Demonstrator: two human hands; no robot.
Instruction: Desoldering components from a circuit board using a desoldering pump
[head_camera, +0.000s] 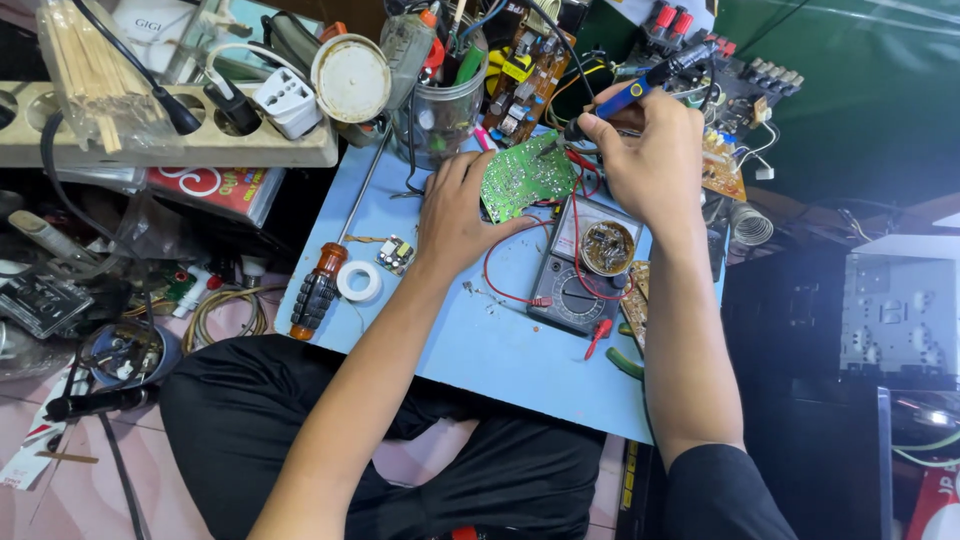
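Note:
My left hand (458, 215) rests on the blue board and grips the left edge of a small green circuit board (527, 180), holding it tilted up. My right hand (655, 155) holds a blue-handled soldering iron (640, 88) like a pen, its tip down at the top right edge of the circuit board. Red wires run from the board toward a grey multimeter (580, 270) lying just below my right hand, with a round tin of used solder paste (607, 247) sitting on it.
A light blue work board (470, 340) lies across my lap. On it are an orange-and-black screwdriver (318, 290), a white tape roll (359, 281) and a tiny module (397, 254). A clear cup of tools (438, 95), a beige power strip (170, 140) and other circuit boards (735, 95) crowd the back.

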